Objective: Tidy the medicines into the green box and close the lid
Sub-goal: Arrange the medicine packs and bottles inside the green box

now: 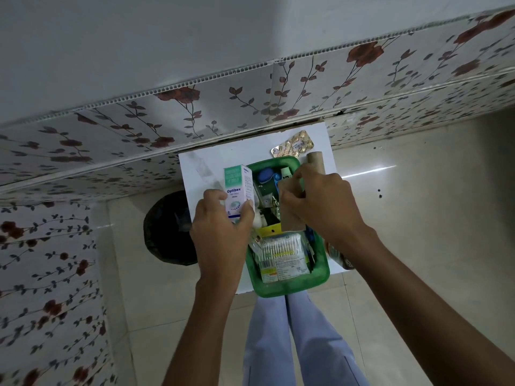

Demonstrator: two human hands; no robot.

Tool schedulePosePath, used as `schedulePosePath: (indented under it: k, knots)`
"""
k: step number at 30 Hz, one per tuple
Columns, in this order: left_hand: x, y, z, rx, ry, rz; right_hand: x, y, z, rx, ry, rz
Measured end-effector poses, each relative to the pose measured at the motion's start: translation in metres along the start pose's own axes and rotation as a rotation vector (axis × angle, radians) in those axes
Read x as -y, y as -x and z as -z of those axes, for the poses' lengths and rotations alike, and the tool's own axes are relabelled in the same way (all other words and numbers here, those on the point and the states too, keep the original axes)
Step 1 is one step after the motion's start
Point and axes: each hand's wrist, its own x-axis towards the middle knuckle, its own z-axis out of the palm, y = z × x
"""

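Note:
The green box (320, 277) sits open on a small white table (211, 168), packed with medicines, among them a pack of cotton buds (281, 254) at the near end and a blue round case (265, 175) at the far end. My left hand (223, 232) holds an upright white and teal Optibex carton (238, 190) just left of the box. Over the box's middle, my right hand (317, 199) grips a brown cardboard piece (292, 215). A gold blister strip (294, 144) lies beyond the box. No lid can be made out.
A brown cardboard tube (316, 160) stands at the box's far right corner. A dark round bin (170, 229) sits on the floor left of the table. Floral wall panels (195, 107) run behind and to the left. My legs (292, 344) stand below the table's near edge.

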Motion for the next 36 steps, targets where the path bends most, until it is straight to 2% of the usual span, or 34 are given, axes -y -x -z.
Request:
schedulePosePath:
  k: [5, 10, 17, 21, 27, 30, 33, 36]
  knots:
    - [-0.004, 0.008, -0.011, 0.125, -0.059, -0.002, 0.004, -0.003, -0.009, 0.061, 0.048, -0.012]
    - [-0.011, 0.004, -0.029, 0.238, -0.169, 0.094, 0.006, -0.005, -0.014, 0.077, 0.102, -0.039]
    - [-0.019, -0.016, -0.044, 0.359, -0.216, 0.149, 0.008, -0.018, -0.016, -0.008, 0.197, 0.088]
    - [-0.013, -0.023, -0.031, 0.35, -0.289, 0.121, 0.007, -0.029, -0.014, -0.053, 0.289, 0.141]
    - [-0.008, -0.019, -0.02, 0.246, -0.326, -0.003, -0.026, -0.034, 0.003, -0.125, 0.227, 0.063]
    - [-0.008, -0.016, -0.027, 0.275, -0.31, -0.042, -0.052, -0.037, 0.009, -0.158, 0.178, -0.043]
    - [-0.011, -0.019, -0.035, 0.305, -0.346, -0.042, -0.075, -0.055, -0.002, -0.053, 0.209, -0.165]
    - [-0.017, -0.024, -0.041, 0.321, -0.362, -0.02, -0.079, -0.068, -0.022, 0.08, 0.233, -0.211]
